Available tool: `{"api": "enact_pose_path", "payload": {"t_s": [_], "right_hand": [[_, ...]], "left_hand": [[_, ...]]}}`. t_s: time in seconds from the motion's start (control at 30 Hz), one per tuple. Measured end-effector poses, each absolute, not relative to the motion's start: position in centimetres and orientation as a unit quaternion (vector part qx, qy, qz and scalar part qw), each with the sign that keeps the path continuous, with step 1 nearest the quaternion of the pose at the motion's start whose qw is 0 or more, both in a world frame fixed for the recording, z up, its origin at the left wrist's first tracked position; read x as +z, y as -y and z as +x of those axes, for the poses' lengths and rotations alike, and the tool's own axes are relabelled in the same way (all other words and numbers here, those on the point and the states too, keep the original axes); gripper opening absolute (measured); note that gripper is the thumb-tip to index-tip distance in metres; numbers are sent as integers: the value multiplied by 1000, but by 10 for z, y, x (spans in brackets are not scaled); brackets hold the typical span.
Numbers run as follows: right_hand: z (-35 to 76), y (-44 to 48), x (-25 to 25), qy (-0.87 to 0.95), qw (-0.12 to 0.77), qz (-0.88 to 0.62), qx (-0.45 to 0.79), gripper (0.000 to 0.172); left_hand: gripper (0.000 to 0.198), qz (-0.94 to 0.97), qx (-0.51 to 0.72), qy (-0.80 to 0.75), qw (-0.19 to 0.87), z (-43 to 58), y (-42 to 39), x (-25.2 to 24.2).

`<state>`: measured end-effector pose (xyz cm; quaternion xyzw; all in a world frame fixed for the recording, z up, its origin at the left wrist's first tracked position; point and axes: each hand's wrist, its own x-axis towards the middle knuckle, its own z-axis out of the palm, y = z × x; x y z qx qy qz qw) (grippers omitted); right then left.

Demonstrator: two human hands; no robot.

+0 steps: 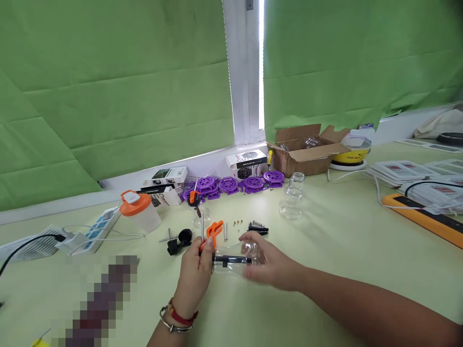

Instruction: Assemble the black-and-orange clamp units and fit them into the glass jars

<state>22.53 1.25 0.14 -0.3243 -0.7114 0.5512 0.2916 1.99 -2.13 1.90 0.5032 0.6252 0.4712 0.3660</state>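
My left hand (pixel 198 264) is closed round the orange handle (pixel 214 231) of a part with a metal rod (pixel 203 226) standing up from it. A black shaft (pixel 231 260) runs sideways from this part, inside a clear glass jar (pixel 233 251). My right hand (pixel 269 262) has its fingers curved round the jar's right end and is slightly blurred. Beyond my hands lie two thin metal pins (pixel 226 231), several small brass nuts (pixel 238 223), a group of screws by a black part (pixel 257 228), and black plastic parts (pixel 179 242).
Clear glass jars (pixel 291 202) stand beyond my right hand. Purple discs (pixel 228 185), small boxes (pixel 247 161) and an open cardboard box (pixel 307 156) line the back. An orange-lidded container (pixel 139 211) and power strip (pixel 100 231) are left, an orange-and-black bar (pixel 423 217) right.
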Motion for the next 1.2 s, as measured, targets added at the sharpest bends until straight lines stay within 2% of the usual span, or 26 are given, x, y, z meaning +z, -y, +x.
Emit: {"api": "enact_pose_path", "payload": {"t_s": [0.1,0.13,0.2,0.27,0.37,0.4,0.5,0.53,0.6,0.63,0.7,0.77,0.8,0.87,0.93,1.0,1.03,1.13,1.17,1.2], "right_hand": [[230,-13,3,832,316,-234,391,35],[232,-14,4,851,327,-213,352,35],[232,-15,4,848,356,-222,323,52],[231,-15,4,776,345,-294,438,69],[231,-12,4,670,254,-333,613,66],[232,-10,5,668,249,-320,624,64],[239,-6,9,730,311,-266,548,59],[240,-5,11,743,330,-257,522,62],[241,-6,13,727,354,-280,517,73],[240,-7,14,698,346,-309,546,77],[238,-10,16,622,267,-360,642,75],[238,-12,17,612,209,-373,665,73],[239,-13,18,652,220,-365,627,75],[244,-13,20,766,292,-318,477,72],[252,-12,22,856,318,-237,331,52],[261,-12,21,906,293,-174,252,32],[266,-14,19,915,291,-166,224,28],[282,-24,5,881,377,-248,143,20],[288,-28,-1,850,416,-298,122,22],[294,-33,-7,813,454,-347,108,31]], "left_hand": [[37,424,459,-648,435,22,22,24],[37,406,462,-651,445,23,22,25],[37,411,484,-644,426,22,22,24],[37,459,510,-626,371,21,23,21],[34,530,523,-597,298,20,23,16],[33,528,523,-597,302,21,23,15],[35,468,521,-595,394,24,23,16],[36,453,527,-591,411,25,24,16],[33,465,547,-583,381,26,25,17],[31,487,557,-579,342,27,26,17],[27,537,563,-570,263,28,28,17],[26,563,547,-573,235,29,29,17],[28,560,535,-582,249,30,29,18],[33,520,511,-606,319,32,28,20],[37,453,503,-616,402,32,25,21],[39,390,511,-615,457,30,22,22],[39,365,520,-612,471,28,21,22],[38,321,557,-597,480,21,19,23],[37,313,571,-592,474,19,19,24],[36,308,584,-589,466,18,19,25]]}}
